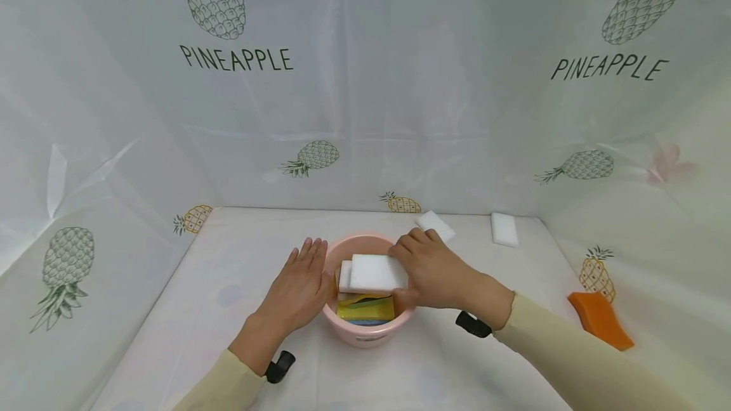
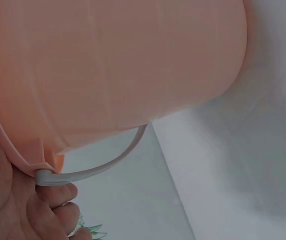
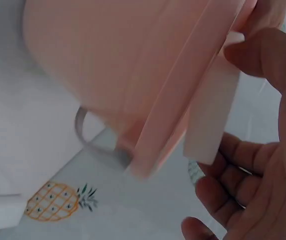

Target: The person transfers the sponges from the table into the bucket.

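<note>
A pink bucket [image 1: 368, 330] stands on the table in front of me. My left hand [image 1: 299, 284] presses flat against its left wall, fingers straight. My right hand [image 1: 414, 268] grips a white sponge [image 1: 374, 271] at the bucket's rim, fingers on top and thumb at the near edge. Below it lie a second white sponge [image 1: 344, 276] and yellow, green and blue sponges [image 1: 365, 309]. In the left wrist view the bucket [image 2: 113, 65] and its white handle [image 2: 103, 166] fill the frame beside my left hand [image 2: 18, 210]. The right wrist view shows the white sponge [image 3: 210, 120] between thumb and fingers of my right hand [image 3: 262, 190], against the bucket [image 3: 118, 65].
Two white sponges [image 1: 435, 224] [image 1: 504, 229] lie at the back of the table, right of the bucket. An orange sponge [image 1: 599, 319] rests at the right edge. Pineapple-print sheeting [image 1: 365, 81] walls in the back and both sides.
</note>
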Demonstrator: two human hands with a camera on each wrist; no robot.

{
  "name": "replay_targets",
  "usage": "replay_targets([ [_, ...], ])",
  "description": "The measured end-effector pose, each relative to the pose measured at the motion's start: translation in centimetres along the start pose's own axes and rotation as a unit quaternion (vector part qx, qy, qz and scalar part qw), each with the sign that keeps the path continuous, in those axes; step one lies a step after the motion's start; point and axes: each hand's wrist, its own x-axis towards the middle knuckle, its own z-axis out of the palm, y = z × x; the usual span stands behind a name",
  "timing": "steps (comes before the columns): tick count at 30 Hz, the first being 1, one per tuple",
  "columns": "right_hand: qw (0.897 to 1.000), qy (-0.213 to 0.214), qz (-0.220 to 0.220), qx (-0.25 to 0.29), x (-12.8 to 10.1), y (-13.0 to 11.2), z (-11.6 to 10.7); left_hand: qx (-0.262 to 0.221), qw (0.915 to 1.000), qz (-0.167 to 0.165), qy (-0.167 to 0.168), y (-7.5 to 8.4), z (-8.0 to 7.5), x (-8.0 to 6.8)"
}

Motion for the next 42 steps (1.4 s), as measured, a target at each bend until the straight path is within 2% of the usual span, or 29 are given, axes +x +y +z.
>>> replay_targets([
  [4, 0.999, -0.040, -0.031, 0.019, 0.6, -1.1, 0.0, 0.003, 1.0000, 0.000, -0.008, -0.1, 0.0, 0.1],
  [7, 0.996, -0.067, -0.047, 0.020, 1.1, -1.5, 0.1, -0.003, 1.0000, 0.003, -0.001, -0.2, 0.1, 0.1],
  [11, 0.995, -0.092, -0.047, 0.004, 1.5, -1.6, 0.3, -0.009, 1.0000, 0.003, 0.001, -0.2, 0.2, 0.1],
  [15, 0.995, -0.097, -0.024, -0.012, 1.6, -1.5, 0.5, -0.012, 0.9999, 0.000, -0.002, -0.2, 0.2, 0.0],
  [19, 0.995, -0.101, -0.012, 0.012, 1.4, -1.5, 0.5, -0.014, 0.9999, 0.001, -0.007, -0.2, 0.1, 0.0],
  [26, 0.990, -0.127, -0.025, 0.057, 1.1, -1.7, 0.1, -0.021, 0.9997, 0.010, 0.002, -0.2, 0.0, 0.0],
  [37, 0.982, -0.171, -0.030, 0.067, 1.5, -1.6, -0.1, -0.021, 0.9997, 0.011, 0.002, -0.1, 0.0, 0.1],
  [42, 0.984, -0.163, -0.025, 0.063, 1.3, -1.6, 0.2, -0.023, 0.9996, 0.013, 0.005, -0.2, 0.0, 0.1],
])
